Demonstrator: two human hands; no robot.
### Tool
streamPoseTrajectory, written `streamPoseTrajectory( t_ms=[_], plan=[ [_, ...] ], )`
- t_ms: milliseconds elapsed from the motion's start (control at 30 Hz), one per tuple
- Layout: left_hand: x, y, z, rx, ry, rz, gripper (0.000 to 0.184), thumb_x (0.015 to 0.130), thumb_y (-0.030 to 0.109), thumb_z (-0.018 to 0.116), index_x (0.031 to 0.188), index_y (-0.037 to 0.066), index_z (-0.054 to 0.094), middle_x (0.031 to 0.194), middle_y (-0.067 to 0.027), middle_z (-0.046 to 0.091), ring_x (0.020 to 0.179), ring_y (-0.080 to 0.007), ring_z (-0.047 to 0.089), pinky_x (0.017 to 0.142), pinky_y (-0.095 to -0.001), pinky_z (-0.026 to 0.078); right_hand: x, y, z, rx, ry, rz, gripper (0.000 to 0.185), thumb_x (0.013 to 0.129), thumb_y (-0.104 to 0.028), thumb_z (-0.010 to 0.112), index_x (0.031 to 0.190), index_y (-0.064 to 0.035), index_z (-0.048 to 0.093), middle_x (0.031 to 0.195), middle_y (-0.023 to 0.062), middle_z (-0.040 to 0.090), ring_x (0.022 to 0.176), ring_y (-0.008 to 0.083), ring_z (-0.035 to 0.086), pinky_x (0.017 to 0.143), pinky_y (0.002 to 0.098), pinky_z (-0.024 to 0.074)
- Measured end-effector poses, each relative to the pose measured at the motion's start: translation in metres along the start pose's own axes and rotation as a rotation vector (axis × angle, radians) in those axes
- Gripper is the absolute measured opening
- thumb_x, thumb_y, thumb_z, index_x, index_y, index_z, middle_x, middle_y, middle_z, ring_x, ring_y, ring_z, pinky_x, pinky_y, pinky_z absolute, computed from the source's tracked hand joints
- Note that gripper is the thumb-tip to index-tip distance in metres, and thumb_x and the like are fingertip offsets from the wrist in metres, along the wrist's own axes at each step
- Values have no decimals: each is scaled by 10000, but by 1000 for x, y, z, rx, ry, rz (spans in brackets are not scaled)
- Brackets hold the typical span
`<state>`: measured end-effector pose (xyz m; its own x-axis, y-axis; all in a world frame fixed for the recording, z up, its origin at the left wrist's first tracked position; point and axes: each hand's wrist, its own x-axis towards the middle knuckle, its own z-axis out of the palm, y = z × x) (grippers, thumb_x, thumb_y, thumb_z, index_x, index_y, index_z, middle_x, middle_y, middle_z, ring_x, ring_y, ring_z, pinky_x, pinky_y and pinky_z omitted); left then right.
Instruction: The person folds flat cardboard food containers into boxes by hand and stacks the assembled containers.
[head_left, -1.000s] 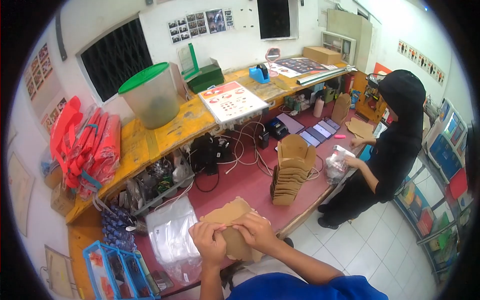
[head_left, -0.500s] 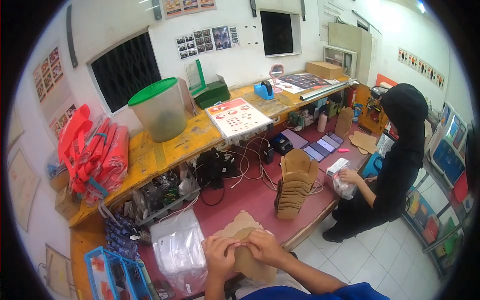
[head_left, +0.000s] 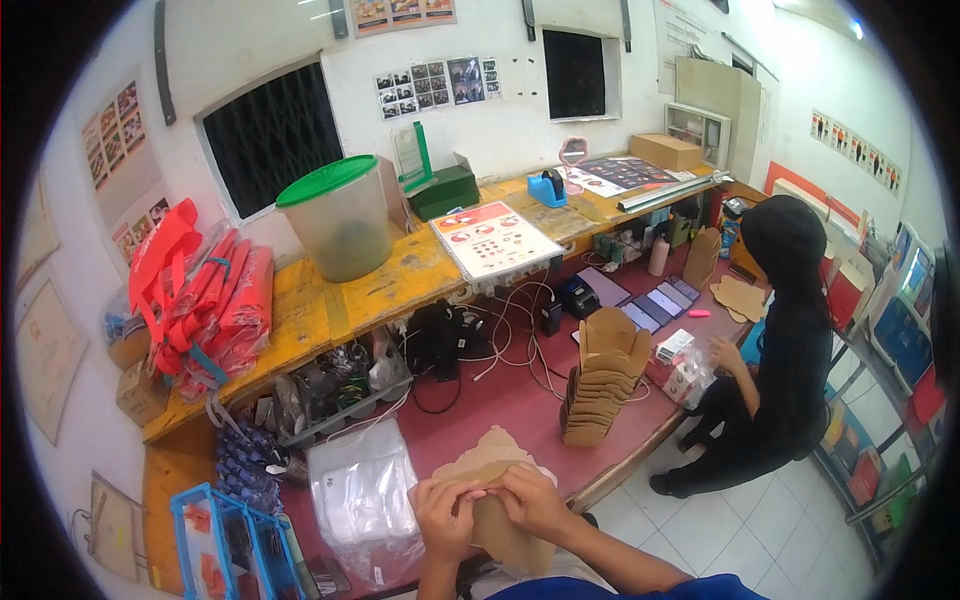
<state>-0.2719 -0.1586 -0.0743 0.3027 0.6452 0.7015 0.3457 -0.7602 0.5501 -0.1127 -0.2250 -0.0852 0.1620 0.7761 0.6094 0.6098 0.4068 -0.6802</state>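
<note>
A flat brown cardboard box blank (head_left: 508,532) is pinched by both of my hands near its upper edge. My left hand (head_left: 446,510) grips it from the left, fingers closed. From the right, my right hand (head_left: 535,502) holds the same piece, its fingertips almost meeting the left ones. Behind my hands, another cut cardboard sheet (head_left: 487,446) lies on the red tabletop. A tall nested stack of folded cardboard boxes (head_left: 598,385) stands farther right on the table. Left of my hands lies a pile of clear plastic bags (head_left: 362,480).
A person in black (head_left: 790,330) stands at the right, one hand near a plastic-wrapped pack (head_left: 682,375). A yellow wooden shelf (head_left: 400,262) runs above the table, holding a green-lidded bucket (head_left: 340,225). Blue baskets (head_left: 235,545) sit at lower left. Cables (head_left: 500,340) cross the tabletop.
My view has shifted slightly, so the scene sits lower and more to the right. My hands keep their pinch on the cardboard. The other person has drawn their hand back from the wrapped pack.
</note>
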Motion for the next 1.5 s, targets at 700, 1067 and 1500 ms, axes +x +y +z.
streamPoseTrajectory(
  t_ms=[700,1067,1500],
  plan=[
    [34,-22,10,-1145,-476,-900,444,1165,332,424,1392,-8,599,1324,-117,680,1165,-214,658,1050,-348,485,25,-11,-54,-164,234,-230,252,761,102,720,936,-78,734,877,72,723,851,277,683,854,432,503],
    [52,15,12,-1272,-270,-801,399,1025,44,669,1408,-29,583,1323,-95,680,1182,-172,668,1005,-330,536,17,-25,-59,-152,208,25,185,786,-77,815,960,-104,763,1190,120,616,1174,360,541,1046,476,390],
    [47,28,13,-1198,-233,-686,344,1067,121,653,1386,-4,618,1288,-67,701,1168,-137,657,1011,-310,511,26,-42,-66,-100,167,63,105,862,-62,818,915,-27,734,1263,158,546,1172,277,566,1001,367,466]
  ],
)
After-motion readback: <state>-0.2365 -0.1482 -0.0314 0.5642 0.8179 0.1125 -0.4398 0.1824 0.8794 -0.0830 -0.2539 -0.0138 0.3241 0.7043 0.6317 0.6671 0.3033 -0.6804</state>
